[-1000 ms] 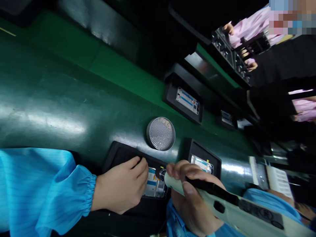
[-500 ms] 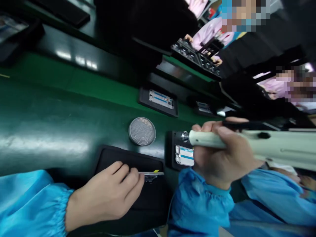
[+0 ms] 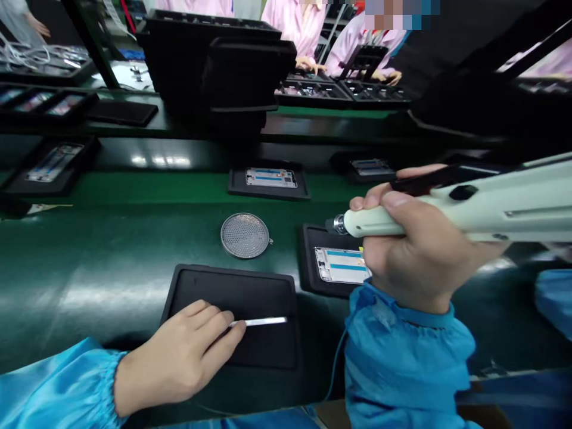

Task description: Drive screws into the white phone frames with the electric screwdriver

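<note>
A worker in bright blue sleeves sits at a dark green bench with both hands occupied. The left hand (image 3: 181, 351) keeps thumb and fingers pinched together on one end of a slim, silver-edged device (image 3: 266, 322), which shows edge-on over a padded black tray (image 3: 232, 286) at the front of the bench; from this angle it is hard to say whether the device's lower edge touches the tray. The right hand (image 3: 415, 247) is wrapped firmly around a pale green handheld tool (image 3: 496, 208), fingers curled about the slim front section and thumb lying along its upper side. The tool's metal collar (image 3: 339, 224) and dark tip point left, in line with the back edge of a second black tray (image 3: 307, 253). In that tray lies a phone frame (image 3: 342, 265) striped with blue strips, partly covered by the hand. A round, perforated dish (image 3: 245, 235) stands between the device and the rear of the bench. Farther back, another striped frame (image 3: 271, 177) rests in its own tray (image 3: 236, 186), with more loaded trays to left and right. Across the line, co-workers in pink (image 3: 295, 27) have their hands over dark racks (image 3: 313, 89).
</note>
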Action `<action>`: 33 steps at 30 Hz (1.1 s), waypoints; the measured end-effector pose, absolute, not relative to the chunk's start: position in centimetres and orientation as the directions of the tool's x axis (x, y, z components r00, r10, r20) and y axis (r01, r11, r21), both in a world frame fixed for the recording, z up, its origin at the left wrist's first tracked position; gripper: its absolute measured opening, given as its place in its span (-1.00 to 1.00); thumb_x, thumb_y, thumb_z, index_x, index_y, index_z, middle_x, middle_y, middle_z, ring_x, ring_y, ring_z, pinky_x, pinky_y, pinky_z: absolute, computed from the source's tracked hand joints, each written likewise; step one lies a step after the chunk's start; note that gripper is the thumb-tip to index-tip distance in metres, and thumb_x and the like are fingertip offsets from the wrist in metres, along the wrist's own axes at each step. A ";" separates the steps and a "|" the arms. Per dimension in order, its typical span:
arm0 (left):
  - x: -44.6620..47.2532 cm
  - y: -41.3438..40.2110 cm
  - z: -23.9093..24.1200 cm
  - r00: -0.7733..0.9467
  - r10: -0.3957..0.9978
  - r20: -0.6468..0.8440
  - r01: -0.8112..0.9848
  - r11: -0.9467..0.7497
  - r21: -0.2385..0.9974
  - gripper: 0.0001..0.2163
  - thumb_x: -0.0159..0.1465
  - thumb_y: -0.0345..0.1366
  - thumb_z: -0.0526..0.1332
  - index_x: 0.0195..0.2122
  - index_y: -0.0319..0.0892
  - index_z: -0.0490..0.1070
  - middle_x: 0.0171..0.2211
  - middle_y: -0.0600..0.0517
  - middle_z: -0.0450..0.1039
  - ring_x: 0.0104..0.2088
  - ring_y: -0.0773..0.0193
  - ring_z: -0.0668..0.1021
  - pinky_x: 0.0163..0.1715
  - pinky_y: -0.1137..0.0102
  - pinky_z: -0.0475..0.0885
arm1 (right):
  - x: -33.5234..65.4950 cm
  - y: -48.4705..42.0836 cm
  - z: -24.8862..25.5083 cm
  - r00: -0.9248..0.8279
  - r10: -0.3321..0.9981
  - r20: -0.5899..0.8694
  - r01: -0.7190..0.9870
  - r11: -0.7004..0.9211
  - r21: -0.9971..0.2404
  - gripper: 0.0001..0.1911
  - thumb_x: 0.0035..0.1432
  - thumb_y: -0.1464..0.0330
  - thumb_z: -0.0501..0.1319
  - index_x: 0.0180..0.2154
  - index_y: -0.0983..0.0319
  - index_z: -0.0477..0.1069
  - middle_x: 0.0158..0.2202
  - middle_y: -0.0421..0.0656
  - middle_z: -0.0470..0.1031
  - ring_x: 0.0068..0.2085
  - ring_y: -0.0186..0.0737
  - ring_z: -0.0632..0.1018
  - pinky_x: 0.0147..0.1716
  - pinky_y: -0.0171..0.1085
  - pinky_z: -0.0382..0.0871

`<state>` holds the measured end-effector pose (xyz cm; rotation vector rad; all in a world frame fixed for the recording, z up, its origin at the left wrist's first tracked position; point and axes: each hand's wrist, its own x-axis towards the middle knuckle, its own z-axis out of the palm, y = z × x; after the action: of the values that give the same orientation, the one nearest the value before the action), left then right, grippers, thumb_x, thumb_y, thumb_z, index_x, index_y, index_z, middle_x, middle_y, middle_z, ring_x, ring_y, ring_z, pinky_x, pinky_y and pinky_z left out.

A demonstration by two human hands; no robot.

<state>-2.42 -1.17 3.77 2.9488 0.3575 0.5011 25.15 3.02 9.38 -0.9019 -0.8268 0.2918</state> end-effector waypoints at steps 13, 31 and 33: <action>-2.9 -1.7 4.2 0.923 0.279 0.264 0.252 -0.959 0.130 -0.68 0.37 -0.57 -0.04 0.07 -0.41 0.38 -0.18 -0.20 0.47 -0.20 0.13 0.51 -0.25 0.24 0.48 | 25.7 2.8 9.4 0.645 0.520 0.560 0.128 0.648 -0.751 -0.86 -0.12 0.54 0.30 -0.41 0.27 0.45 -0.43 -0.22 0.45 -0.47 -0.33 0.48 -0.48 -0.20 0.41; -2.3 -1.5 4.4 0.956 0.269 0.114 0.264 -0.963 0.057 -0.58 0.33 -0.62 -0.07 0.19 -0.38 0.23 -0.20 -0.17 0.42 -0.26 0.13 0.48 -0.32 0.24 0.46 | 26.0 2.4 9.2 0.612 0.506 0.608 0.225 0.625 -0.747 -0.85 -0.02 0.56 0.28 -0.40 0.22 0.44 -0.33 -0.21 0.49 -0.33 -0.26 0.55 -0.34 -0.15 0.53; -2.2 -1.4 4.5 0.958 0.271 0.091 0.267 -0.962 0.057 -0.57 0.31 -0.62 -0.06 0.20 -0.38 0.21 -0.19 -0.17 0.41 -0.26 0.12 0.48 -0.31 0.23 0.45 | 26.1 2.4 9.0 0.599 0.513 0.615 0.245 0.614 -0.751 -0.86 0.01 0.54 0.28 -0.38 0.19 0.43 -0.32 -0.23 0.49 -0.30 -0.24 0.57 -0.30 -0.14 0.55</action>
<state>-2.22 -1.41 4.53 3.0648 0.4216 0.1517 26.08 2.36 9.03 -0.9304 -0.9488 0.1850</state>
